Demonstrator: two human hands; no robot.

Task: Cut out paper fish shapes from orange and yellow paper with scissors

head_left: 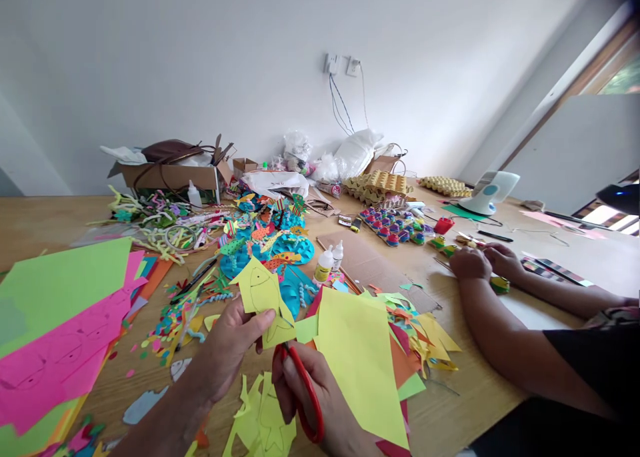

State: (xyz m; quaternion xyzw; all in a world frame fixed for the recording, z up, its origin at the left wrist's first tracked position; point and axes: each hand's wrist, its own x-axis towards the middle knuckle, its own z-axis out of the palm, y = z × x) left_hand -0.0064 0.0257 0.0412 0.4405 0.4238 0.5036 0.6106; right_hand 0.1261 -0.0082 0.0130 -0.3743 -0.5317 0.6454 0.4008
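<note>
A small piece of yellow paper [259, 288] with a fish drawn on it is pinched between the thumb and fingers of my left hand [239, 334]. My right hand [313, 377] is closed around red-handled scissors [309, 404], whose blades meet the lower edge of that piece. Below my hands lie yellow paper scraps [265, 420] with drawn outlines. To the right rests a larger yellow sheet [353, 350], on top of orange and dark red paper. Pink paper [70, 354] with fish drawings lies on a green sheet [60, 287] at the left.
Blue discs with paper fish [287, 247], glue bottles [324, 265] and pipe cleaners [150, 224] cover the middle. Behind stand a cardboard box [175, 177] and egg trays [380, 185]. At the right, another person's hands [473, 264] work near painted egg-carton pieces [395, 225].
</note>
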